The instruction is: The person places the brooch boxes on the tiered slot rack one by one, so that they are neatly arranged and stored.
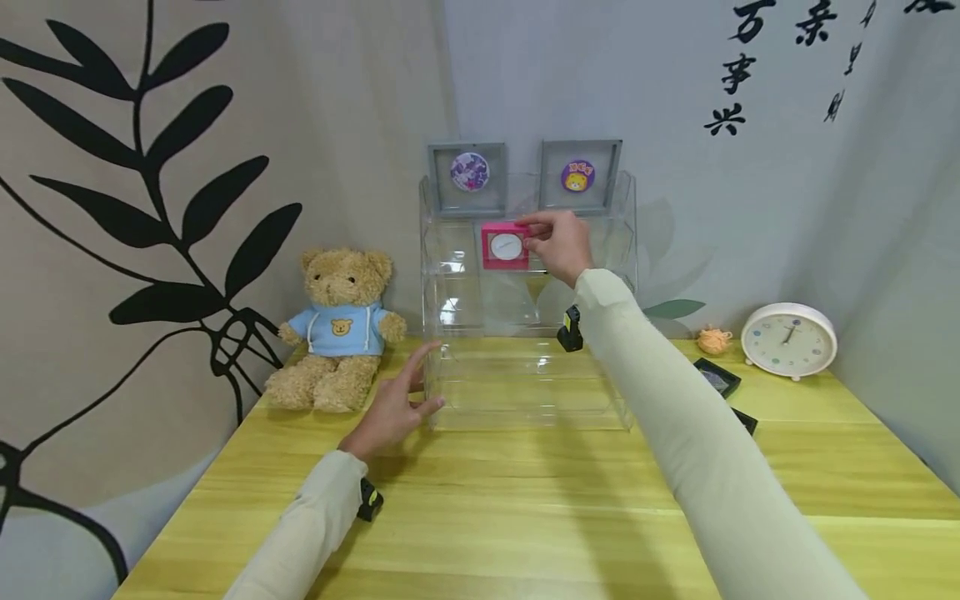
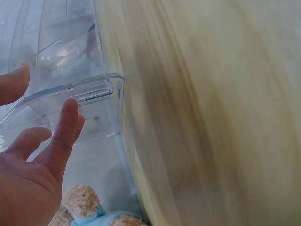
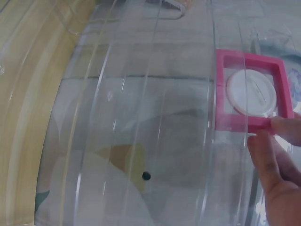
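Note:
A clear tiered acrylic display stand stands on the table. Between fingers and thumb, my right hand pinches the right edge of a pink square frame at the stand's second tier from the top. Inside that frame is a round badge with its white back and pin showing. At the stand's left side, my left hand has its fingers extended, close to the clear edge; whether they touch it I cannot tell. On the top tier sit two grey frames, one with a purple badge, the other with a bear badge.
A teddy bear in a blue hoodie sits left of the stand. To the right are a white round clock, a small orange figure and dark frames lying on the wooden table. A patterned curtain hangs behind.

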`<state>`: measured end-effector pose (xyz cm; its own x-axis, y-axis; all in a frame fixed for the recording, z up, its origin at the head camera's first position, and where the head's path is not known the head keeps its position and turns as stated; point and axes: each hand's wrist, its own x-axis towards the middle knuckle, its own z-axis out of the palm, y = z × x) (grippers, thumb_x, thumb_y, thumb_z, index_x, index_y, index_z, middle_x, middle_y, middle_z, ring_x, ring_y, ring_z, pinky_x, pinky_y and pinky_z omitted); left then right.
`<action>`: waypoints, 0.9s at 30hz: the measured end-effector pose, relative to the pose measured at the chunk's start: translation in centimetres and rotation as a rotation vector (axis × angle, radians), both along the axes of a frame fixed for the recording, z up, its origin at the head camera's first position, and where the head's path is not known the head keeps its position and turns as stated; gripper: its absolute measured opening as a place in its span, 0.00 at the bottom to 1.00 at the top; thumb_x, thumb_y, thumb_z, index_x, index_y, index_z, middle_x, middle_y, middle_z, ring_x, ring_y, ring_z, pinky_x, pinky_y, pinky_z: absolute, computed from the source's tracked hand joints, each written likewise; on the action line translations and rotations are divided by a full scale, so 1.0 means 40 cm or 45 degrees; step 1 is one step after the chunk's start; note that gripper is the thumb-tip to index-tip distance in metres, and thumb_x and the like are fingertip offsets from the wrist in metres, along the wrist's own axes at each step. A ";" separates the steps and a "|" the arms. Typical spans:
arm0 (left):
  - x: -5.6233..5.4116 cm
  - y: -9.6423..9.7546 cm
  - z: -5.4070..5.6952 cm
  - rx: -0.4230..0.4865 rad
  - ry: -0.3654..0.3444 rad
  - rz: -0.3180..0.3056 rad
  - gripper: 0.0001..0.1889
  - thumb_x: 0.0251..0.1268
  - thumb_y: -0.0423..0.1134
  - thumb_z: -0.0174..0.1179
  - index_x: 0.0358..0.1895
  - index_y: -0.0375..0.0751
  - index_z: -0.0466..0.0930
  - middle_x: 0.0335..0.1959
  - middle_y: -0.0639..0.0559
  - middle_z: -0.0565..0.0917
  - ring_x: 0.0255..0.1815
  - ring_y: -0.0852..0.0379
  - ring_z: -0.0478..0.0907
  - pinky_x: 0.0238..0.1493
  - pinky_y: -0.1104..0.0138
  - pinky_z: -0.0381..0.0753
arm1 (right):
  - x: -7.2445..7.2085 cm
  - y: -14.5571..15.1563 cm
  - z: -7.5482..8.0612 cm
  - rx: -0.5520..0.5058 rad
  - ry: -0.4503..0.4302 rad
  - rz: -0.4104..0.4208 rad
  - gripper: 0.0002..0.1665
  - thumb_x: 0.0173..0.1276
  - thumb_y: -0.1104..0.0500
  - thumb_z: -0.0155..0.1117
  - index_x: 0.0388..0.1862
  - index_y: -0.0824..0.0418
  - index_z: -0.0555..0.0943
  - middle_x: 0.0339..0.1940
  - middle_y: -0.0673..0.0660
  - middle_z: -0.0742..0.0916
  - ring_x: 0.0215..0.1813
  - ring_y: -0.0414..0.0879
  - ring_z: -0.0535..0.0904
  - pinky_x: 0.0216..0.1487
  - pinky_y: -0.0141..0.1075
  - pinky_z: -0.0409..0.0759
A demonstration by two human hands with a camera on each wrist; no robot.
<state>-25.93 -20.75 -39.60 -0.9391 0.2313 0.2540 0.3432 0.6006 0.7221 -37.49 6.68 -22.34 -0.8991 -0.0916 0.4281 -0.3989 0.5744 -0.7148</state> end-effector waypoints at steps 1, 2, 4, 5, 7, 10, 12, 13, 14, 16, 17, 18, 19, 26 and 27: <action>0.000 0.000 0.000 0.000 -0.001 0.000 0.49 0.63 0.35 0.69 0.78 0.76 0.49 0.72 0.25 0.67 0.66 0.30 0.75 0.51 0.51 0.90 | 0.002 -0.006 0.001 0.024 -0.002 0.005 0.19 0.71 0.65 0.64 0.57 0.53 0.86 0.48 0.58 0.90 0.49 0.49 0.86 0.47 0.37 0.86; 0.001 0.000 -0.001 -0.001 -0.001 0.001 0.49 0.63 0.35 0.69 0.78 0.75 0.49 0.73 0.25 0.66 0.67 0.29 0.75 0.51 0.51 0.90 | 0.003 -0.012 0.001 0.050 -0.006 0.011 0.19 0.71 0.64 0.64 0.58 0.52 0.86 0.46 0.58 0.90 0.47 0.49 0.85 0.44 0.36 0.85; 0.002 0.000 0.000 -0.001 -0.001 0.002 0.48 0.63 0.35 0.69 0.79 0.72 0.50 0.73 0.25 0.65 0.67 0.29 0.74 0.51 0.50 0.90 | 0.004 -0.023 0.002 0.102 -0.015 0.023 0.20 0.71 0.63 0.65 0.60 0.50 0.84 0.41 0.56 0.88 0.39 0.47 0.82 0.37 0.33 0.80; 0.002 0.001 0.000 -0.002 0.000 0.003 0.48 0.63 0.35 0.69 0.79 0.70 0.50 0.74 0.25 0.64 0.67 0.29 0.74 0.52 0.50 0.90 | 0.003 -0.029 0.002 0.120 -0.020 0.031 0.21 0.71 0.62 0.65 0.61 0.49 0.84 0.39 0.55 0.87 0.35 0.45 0.79 0.33 0.31 0.77; 0.002 0.002 0.000 -0.002 -0.002 0.003 0.48 0.64 0.35 0.68 0.79 0.69 0.50 0.75 0.26 0.63 0.68 0.29 0.74 0.52 0.49 0.90 | 0.006 -0.038 0.004 0.135 -0.045 0.051 0.24 0.70 0.62 0.66 0.64 0.48 0.82 0.37 0.55 0.86 0.30 0.44 0.74 0.27 0.30 0.71; 0.002 0.003 0.000 -0.004 -0.002 0.004 0.48 0.64 0.35 0.68 0.78 0.74 0.49 0.76 0.28 0.62 0.68 0.29 0.73 0.53 0.49 0.89 | 0.012 -0.050 0.007 0.144 -0.072 0.095 0.27 0.69 0.63 0.66 0.67 0.49 0.79 0.41 0.56 0.86 0.30 0.43 0.73 0.26 0.28 0.71; 0.003 0.002 0.001 -0.007 -0.003 0.006 0.48 0.64 0.36 0.68 0.77 0.79 0.49 0.76 0.28 0.63 0.68 0.30 0.74 0.53 0.50 0.89 | 0.018 -0.058 0.011 0.156 -0.090 0.127 0.30 0.69 0.63 0.67 0.69 0.49 0.77 0.47 0.58 0.87 0.36 0.45 0.75 0.30 0.27 0.73; 0.003 0.001 0.000 -0.008 -0.004 0.006 0.49 0.64 0.36 0.68 0.77 0.81 0.48 0.76 0.28 0.63 0.68 0.30 0.73 0.53 0.50 0.90 | 0.020 -0.061 0.011 0.167 -0.094 0.145 0.31 0.69 0.63 0.66 0.70 0.49 0.76 0.48 0.59 0.87 0.40 0.46 0.76 0.31 0.28 0.74; 0.003 0.001 0.000 -0.007 -0.004 0.006 0.49 0.64 0.36 0.68 0.76 0.81 0.48 0.75 0.27 0.64 0.68 0.30 0.74 0.53 0.50 0.90 | 0.021 -0.064 0.011 0.177 -0.101 0.162 0.32 0.69 0.63 0.66 0.71 0.49 0.75 0.50 0.59 0.86 0.43 0.49 0.77 0.32 0.30 0.76; 0.003 0.001 0.001 -0.003 -0.006 0.005 0.49 0.64 0.36 0.68 0.76 0.83 0.48 0.74 0.26 0.64 0.68 0.30 0.73 0.53 0.50 0.90 | 0.021 -0.068 0.008 0.199 -0.106 0.182 0.34 0.69 0.64 0.66 0.73 0.49 0.72 0.54 0.60 0.86 0.51 0.51 0.77 0.37 0.32 0.80; 0.003 0.001 0.001 0.000 -0.009 0.005 0.49 0.64 0.36 0.68 0.76 0.82 0.48 0.74 0.26 0.65 0.68 0.30 0.74 0.53 0.50 0.90 | 0.022 -0.069 0.007 0.207 -0.111 0.194 0.35 0.69 0.64 0.65 0.74 0.49 0.71 0.56 0.60 0.85 0.54 0.53 0.77 0.40 0.34 0.82; 0.003 0.001 0.002 0.000 -0.009 0.006 0.49 0.64 0.36 0.68 0.76 0.81 0.48 0.74 0.26 0.65 0.68 0.30 0.74 0.53 0.50 0.90 | 0.023 -0.069 0.005 0.214 -0.120 0.206 0.36 0.69 0.64 0.64 0.76 0.48 0.69 0.58 0.60 0.85 0.58 0.55 0.76 0.44 0.37 0.84; 0.002 0.001 0.002 0.001 -0.009 0.005 0.49 0.64 0.36 0.68 0.77 0.79 0.49 0.74 0.26 0.65 0.68 0.30 0.74 0.53 0.50 0.90 | 0.025 -0.069 0.003 0.222 -0.126 0.214 0.38 0.70 0.64 0.64 0.77 0.48 0.67 0.59 0.60 0.84 0.61 0.56 0.74 0.51 0.40 0.84; 0.000 0.001 0.000 -0.001 -0.019 0.008 0.48 0.64 0.36 0.68 0.78 0.74 0.49 0.73 0.26 0.67 0.66 0.30 0.75 0.51 0.50 0.90 | 0.055 -0.051 0.001 0.285 -0.066 0.269 0.42 0.70 0.61 0.65 0.80 0.50 0.61 0.67 0.61 0.80 0.73 0.58 0.62 0.81 0.58 0.60; 0.000 0.001 0.000 0.003 -0.023 0.008 0.48 0.64 0.36 0.68 0.78 0.76 0.49 0.73 0.26 0.67 0.66 0.30 0.75 0.52 0.50 0.90 | 0.061 -0.044 0.002 0.290 -0.045 0.280 0.41 0.70 0.61 0.65 0.79 0.51 0.62 0.69 0.62 0.79 0.73 0.59 0.63 0.81 0.58 0.59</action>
<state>-25.94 -20.69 -39.59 -0.9451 0.2245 0.2375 0.3262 0.6012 0.7295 -35.04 4.94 -22.28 -0.8610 -0.3755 0.3431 -0.5086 0.6238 -0.5935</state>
